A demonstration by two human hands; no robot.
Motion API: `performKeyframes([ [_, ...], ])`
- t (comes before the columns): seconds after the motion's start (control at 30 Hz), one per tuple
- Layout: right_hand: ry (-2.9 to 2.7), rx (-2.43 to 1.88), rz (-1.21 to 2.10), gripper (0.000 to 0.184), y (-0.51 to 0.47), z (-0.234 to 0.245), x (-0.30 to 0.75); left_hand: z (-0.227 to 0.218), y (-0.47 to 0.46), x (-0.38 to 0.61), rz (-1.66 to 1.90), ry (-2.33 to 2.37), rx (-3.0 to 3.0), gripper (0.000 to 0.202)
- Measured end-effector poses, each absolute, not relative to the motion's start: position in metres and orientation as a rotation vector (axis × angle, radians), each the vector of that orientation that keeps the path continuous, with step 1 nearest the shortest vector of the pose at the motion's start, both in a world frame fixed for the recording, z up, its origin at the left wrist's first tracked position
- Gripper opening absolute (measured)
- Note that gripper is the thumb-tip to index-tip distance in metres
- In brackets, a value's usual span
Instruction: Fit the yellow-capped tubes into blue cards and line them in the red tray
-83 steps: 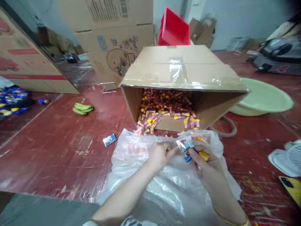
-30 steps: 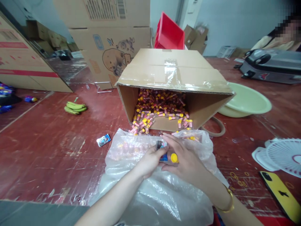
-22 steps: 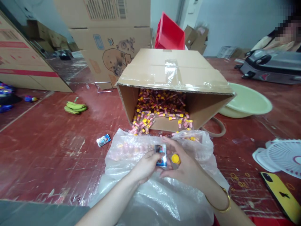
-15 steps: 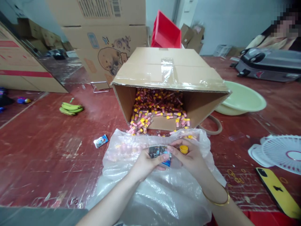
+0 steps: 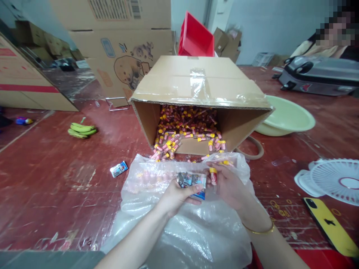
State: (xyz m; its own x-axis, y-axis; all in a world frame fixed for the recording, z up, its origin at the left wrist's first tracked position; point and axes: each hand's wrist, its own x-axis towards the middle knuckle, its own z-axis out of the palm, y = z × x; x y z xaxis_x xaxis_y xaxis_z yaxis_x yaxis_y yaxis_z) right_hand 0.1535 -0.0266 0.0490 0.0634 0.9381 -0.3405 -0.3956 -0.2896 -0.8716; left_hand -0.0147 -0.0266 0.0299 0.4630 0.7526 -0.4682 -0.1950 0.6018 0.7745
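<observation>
My left hand (image 5: 179, 192) is closed around a small stack of blue and black printed packets (image 5: 193, 183), thumb across their front. Just right of them, my right hand (image 5: 231, 186) has a small pink tube with a yellow cap (image 5: 213, 177) at its fingers, cap upward. A translucent plastic bag (image 5: 179, 231) lies spread beneath both hands, with pink and yellow shapes showing through its far part. Beyond the bag, a cardboard box (image 5: 199, 87) lies on its side, its opening towards me. Many similar yellow-capped tubes (image 5: 187, 119) are heaped inside, some spilling over its front edge.
On the red floor at left are a single blue packet (image 5: 119, 169) and green bananas (image 5: 82, 130). At right stand a pale green basin (image 5: 288, 116), a white slatted lid (image 5: 336, 179) and a yellow phone (image 5: 331, 226). A person (image 5: 333, 37) sits behind a grey suitcase (image 5: 322, 76).
My right hand has drawn slightly away from the packets. The tube in it has turned, so its pink side now shows below the cap. My left hand keeps the packets.
</observation>
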Motion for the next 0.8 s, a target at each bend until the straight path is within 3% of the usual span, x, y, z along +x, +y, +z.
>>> performKeyframes([
  [0.2, -1.065, -1.378, 1.317, 0.024, -0.036, 0.045, 0.149, 0.031, -0.028, -0.013, 0.639, 0.894, 0.791, 0.046],
  [0.43, -0.471, -1.072, 1.618, 0.021, -0.026, 0.044, 0.162, 0.029, -0.027, -0.013, 0.671, 0.919, 0.761, 0.045],
  [0.63, -0.523, -1.067, 1.404, 0.036, -0.027, 0.053, 0.165, 0.029, -0.029, -0.012, 0.619, 0.915, 0.729, 0.043],
  [0.8, -0.752, -1.048, 1.314, 0.031, -0.028, 0.069, 0.165, 0.030, -0.029, -0.011, 0.635, 0.888, 0.770, 0.038],
])
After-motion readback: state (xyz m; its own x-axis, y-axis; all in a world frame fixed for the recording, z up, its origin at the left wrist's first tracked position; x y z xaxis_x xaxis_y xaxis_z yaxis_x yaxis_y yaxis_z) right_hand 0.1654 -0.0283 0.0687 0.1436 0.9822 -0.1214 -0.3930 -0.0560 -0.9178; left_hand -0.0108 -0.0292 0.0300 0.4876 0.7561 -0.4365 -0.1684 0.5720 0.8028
